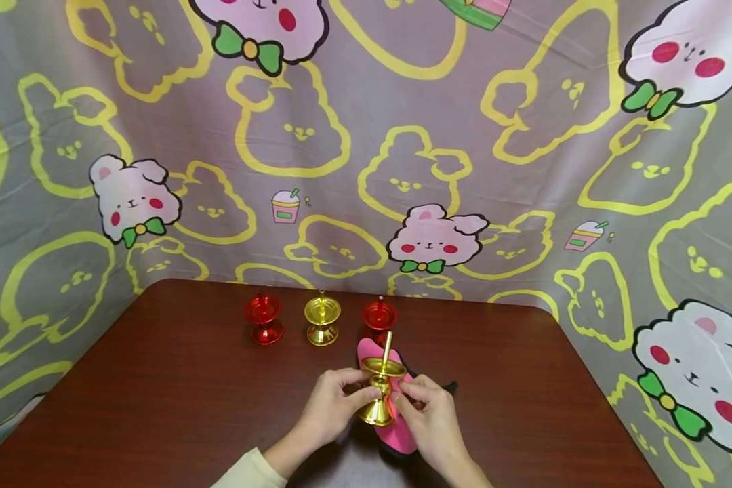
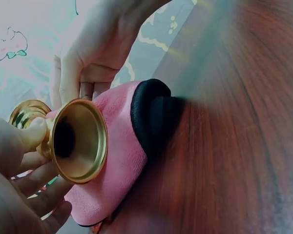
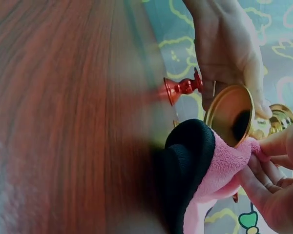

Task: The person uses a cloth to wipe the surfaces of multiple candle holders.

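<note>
My left hand (image 1: pixel 331 409) grips a gold candle holder (image 1: pixel 376 412) by its narrow stem, thumb in front. The holder is held up over the table, its dish and thin spike at the top and its hollow base (image 2: pixel 83 141) facing the left wrist camera. Behind and beside it is a pink plush cloth piece with black trim (image 1: pixel 401 439). My right hand (image 1: pixel 434 415) pinches a fold of the pink plush (image 3: pixel 227 163) between thumb and fingers, right at the holder's stem and base rim.
Toward the back of the brown table (image 1: pixel 177 379) stand a red candle holder (image 1: pixel 263 330), a second gold one (image 1: pixel 322 333) and another red one (image 1: pixel 380 314), partly hidden by the pink plush. A patterned curtain (image 1: pixel 335 196) hangs behind and around the table.
</note>
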Demonstrator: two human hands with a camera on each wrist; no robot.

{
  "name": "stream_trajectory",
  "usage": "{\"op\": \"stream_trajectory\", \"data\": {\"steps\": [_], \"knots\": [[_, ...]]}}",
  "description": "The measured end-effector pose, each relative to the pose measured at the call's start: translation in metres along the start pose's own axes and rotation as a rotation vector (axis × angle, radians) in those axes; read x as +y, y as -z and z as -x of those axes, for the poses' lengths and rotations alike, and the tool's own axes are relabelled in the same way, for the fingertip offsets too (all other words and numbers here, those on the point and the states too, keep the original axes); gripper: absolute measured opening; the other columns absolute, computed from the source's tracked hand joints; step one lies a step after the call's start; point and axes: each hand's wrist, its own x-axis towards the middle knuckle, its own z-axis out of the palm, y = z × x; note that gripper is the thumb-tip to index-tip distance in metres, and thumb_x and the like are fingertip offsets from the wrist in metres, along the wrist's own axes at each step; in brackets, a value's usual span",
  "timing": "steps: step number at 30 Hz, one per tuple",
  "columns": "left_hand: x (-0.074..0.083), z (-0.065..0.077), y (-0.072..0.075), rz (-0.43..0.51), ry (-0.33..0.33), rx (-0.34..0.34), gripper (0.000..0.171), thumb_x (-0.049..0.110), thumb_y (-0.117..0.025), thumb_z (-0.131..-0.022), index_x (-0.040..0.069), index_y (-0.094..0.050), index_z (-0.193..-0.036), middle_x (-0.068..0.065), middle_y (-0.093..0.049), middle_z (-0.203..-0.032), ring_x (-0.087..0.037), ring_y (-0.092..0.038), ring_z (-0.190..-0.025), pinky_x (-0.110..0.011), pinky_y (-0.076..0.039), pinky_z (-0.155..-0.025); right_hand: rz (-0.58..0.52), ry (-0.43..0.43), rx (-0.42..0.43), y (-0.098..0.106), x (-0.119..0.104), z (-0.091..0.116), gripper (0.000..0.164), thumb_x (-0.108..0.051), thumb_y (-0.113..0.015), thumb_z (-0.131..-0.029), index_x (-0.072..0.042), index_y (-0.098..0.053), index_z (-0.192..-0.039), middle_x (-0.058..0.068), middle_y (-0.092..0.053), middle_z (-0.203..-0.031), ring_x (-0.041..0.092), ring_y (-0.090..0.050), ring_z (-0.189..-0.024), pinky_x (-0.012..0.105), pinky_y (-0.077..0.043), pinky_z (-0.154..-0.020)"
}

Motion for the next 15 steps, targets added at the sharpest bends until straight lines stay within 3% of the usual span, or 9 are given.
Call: {"op": "stream_trajectory", "data": {"steps": [8, 15], "knots": [[0.0004, -0.0020, -0.0058, -0.092, -0.005, 0.086, 0.019, 0.016, -0.083, -0.083, 0.006, -0.080, -0.097, 0.005, -0.071, -0.085, -0.006, -0.063, -0.076, -0.025, -0.052, -0.067, 0.027, 0.024, 0.028, -0.0023, -0.0012, 0.0025, 0.018, 0.011, -0.076, -0.078, 0.004, -0.078, -0.095, -0.007, -0.059, -0.074, 0.001, -0.052, -0.065, 0.021, -0.048, -0.053], [0.0028, -0.0016, -0.0075, -0.158, 0.025, 0.130, 0.019, 0.017, -0.085, -0.080, 0.011, -0.080, -0.098, 0.009, -0.070, -0.084, -0.004, -0.064, -0.074, -0.024, -0.053, -0.066, 0.010, -0.025, 0.034, -0.0056, -0.0062, 0.0041, 0.018, 0.009, -0.077, -0.080, -0.001, -0.079, -0.094, -0.004, -0.063, -0.077, 0.003, -0.055, -0.067, 0.021, -0.050, -0.056]]}}
